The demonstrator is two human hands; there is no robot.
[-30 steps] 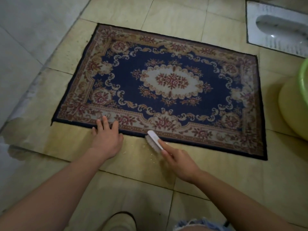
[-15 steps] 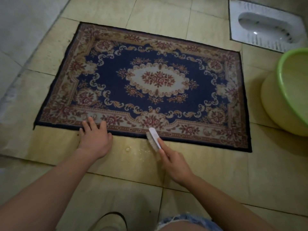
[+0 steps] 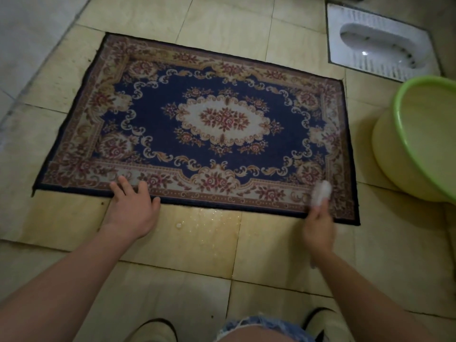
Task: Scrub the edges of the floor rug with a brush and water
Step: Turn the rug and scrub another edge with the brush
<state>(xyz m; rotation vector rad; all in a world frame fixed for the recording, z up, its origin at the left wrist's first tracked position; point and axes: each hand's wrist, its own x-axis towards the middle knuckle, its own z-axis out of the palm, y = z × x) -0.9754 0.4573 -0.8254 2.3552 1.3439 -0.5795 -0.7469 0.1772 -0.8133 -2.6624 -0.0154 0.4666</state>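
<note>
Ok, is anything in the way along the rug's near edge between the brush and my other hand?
Nothing visible. The brush, in the right hand, and the left hand both rest on the near edge of the rug; the border between them is bare. Water lies just off it.

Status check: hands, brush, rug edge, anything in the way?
Left hand flat on rug near edge. Right hand grips brush at near right corner. Basin beside rug, not touching.

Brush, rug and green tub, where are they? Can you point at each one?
brush (image 3: 322, 191): head view, on its blurred white back.
rug (image 3: 223, 118): head view, on the pale flower oval in its middle.
green tub (image 3: 394, 156): head view, on its yellowish outer wall.
</note>
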